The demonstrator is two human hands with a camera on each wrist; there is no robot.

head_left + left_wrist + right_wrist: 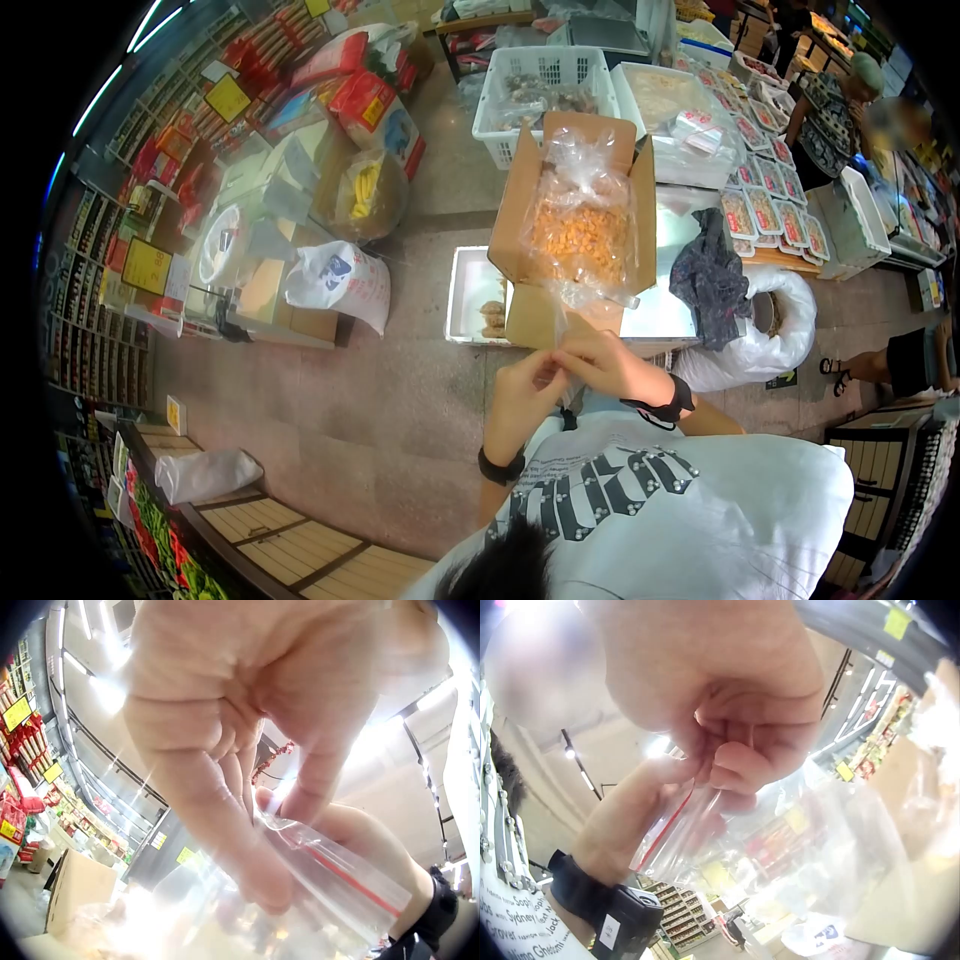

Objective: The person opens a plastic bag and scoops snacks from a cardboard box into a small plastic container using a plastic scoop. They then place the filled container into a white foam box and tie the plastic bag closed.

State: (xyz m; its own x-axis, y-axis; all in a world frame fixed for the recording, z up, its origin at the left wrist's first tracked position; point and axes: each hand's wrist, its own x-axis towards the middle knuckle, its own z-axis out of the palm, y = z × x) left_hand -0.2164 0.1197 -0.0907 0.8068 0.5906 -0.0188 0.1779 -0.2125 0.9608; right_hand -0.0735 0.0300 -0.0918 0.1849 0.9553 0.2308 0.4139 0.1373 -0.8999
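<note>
Both hands meet close to the body, at the near edge of an open cardboard box [643, 215]. My left hand [522, 400] pinches the top of a clear zip-lock bag [341, 889] with a red strip along its mouth. Thumb and fingers of my right hand [612, 368] pinch the same edge right beside it. In the right wrist view the bag [795, 840] hangs thin and see-through below the curled fingers. Inside the box, a large clear plastic liner [578, 165] surrounds small orange pieces [580, 235].
A white foam box [462, 300] stands left of the carton, a white plastic basket [490, 110] behind it. To the right lie a dark crumpled bag [705, 280] and packaged trays [765, 212]. A white sack [345, 285] stands by the left counter. Another person [830, 120] is at upper right.
</note>
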